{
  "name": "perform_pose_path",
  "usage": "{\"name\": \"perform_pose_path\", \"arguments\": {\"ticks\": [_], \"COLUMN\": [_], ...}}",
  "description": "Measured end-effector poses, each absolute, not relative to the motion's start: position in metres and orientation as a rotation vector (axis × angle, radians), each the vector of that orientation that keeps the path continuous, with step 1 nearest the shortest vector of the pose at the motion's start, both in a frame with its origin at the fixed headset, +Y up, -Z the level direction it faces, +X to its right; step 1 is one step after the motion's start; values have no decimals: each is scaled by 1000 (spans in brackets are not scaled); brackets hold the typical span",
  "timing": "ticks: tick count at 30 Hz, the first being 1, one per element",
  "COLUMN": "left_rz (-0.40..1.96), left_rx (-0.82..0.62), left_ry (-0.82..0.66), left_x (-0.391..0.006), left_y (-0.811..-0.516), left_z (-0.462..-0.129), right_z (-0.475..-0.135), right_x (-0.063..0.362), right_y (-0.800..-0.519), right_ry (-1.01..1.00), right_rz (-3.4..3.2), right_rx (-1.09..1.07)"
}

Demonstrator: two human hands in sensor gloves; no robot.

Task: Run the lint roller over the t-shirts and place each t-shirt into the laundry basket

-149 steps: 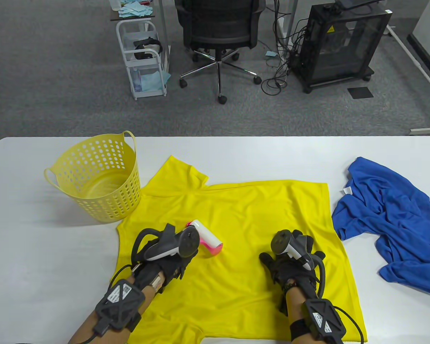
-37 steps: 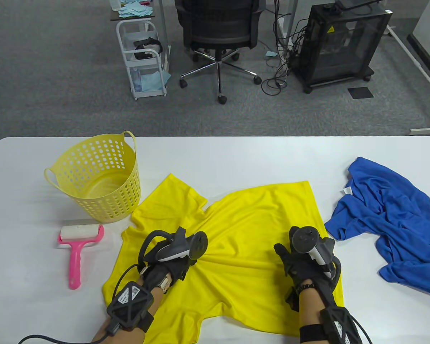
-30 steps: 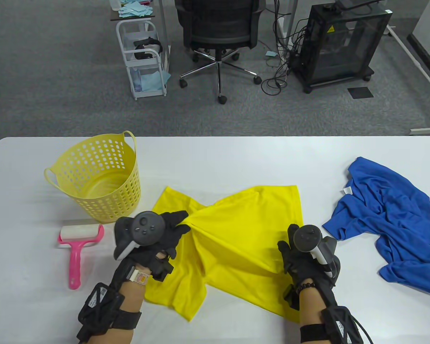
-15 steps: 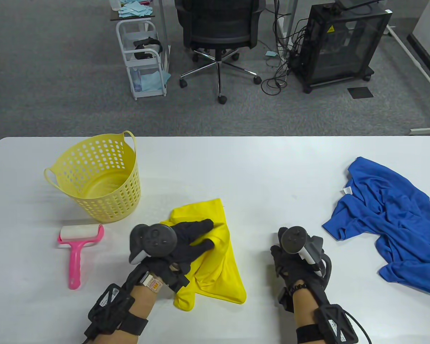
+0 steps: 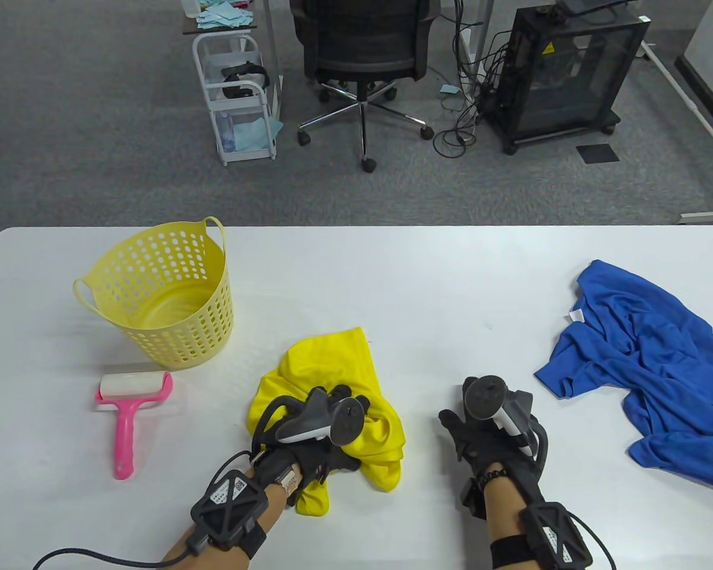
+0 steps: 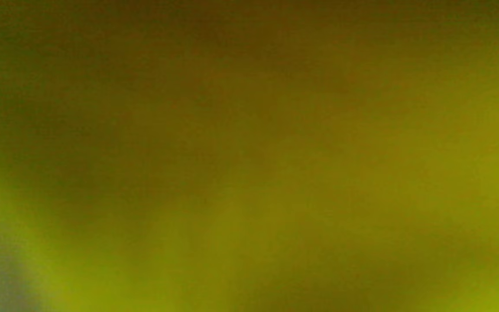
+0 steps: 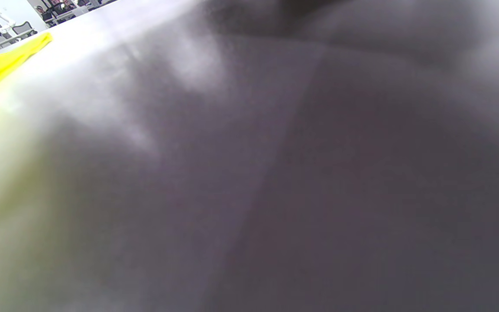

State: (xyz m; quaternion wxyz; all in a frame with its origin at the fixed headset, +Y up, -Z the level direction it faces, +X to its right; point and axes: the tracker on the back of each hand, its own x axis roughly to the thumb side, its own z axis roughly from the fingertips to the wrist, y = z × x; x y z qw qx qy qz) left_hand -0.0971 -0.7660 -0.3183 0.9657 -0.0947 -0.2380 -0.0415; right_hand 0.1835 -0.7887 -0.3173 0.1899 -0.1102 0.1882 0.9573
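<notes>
bright yellow cloth t-shirt (image 5: 338, 371) sits bunched in heap on white table (image 5: 392, 267), near front, just right of yellow plastic basket with holes (image 5: 160, 297). left hand (image 5: 318, 427) on top of heap, fingers curled into cloth, gripping it. left wrist view all yellow blur. right hand (image 5: 481, 433) rests on bare table right of heap, holds nothing, fingers look loose. pink lint roller with white roll (image 5: 128, 409) lies in front of basket. crumpled blue cloth t-shirt (image 5: 641, 368) far right.
</notes>
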Motion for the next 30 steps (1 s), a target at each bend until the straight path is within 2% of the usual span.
{"name": "perform_pose_path", "arguments": {"ticks": [2, 6, 10, 14, 18, 21, 24, 25, 27, 28, 29, 30], "left_rz": [-78, -56, 12, 277, 334, 198, 55, 21, -60, -127, -161, -164], "left_rx": [-160, 0, 180, 402, 680, 774, 750, 670, 376, 163, 116, 164], "left_ry": [-486, -515, -439, -328, -157, -32, 73, 122, 265, 360, 392, 372], "left_x": [-98, -108, -143, -212, -264, -289, -305, -310, -318, -319, -319, -317], "left_y": [-765, -750, -686, -614, -574, -558, -561, -566, -582, -592, -596, -599], "left_z": [-316, -311, -312, -302, -307, -323, -347, -357, -382, -394, -398, -400], "right_z": [-317, -318, -318, -319, -320, -320, -320, -320, -320, -320, -320, -320], "right_x": [182, 182, 182, 175, 170, 172, 172, 172, 172, 173, 174, 175], "right_y": [-790, -789, -789, -795, -798, -799, -799, -799, -798, -798, -798, -798], "right_ry": [534, 543, 553, 642, 684, 700, 711, 711, 707, 721, 734, 739], "right_rz": [2702, 2708, 2692, 2749, 2803, 2777, 2772, 2777, 2787, 2790, 2786, 2776], "right_rx": [-307, -299, -298, -289, -265, -255, -255, -256, -250, -237, -232, -229]}}
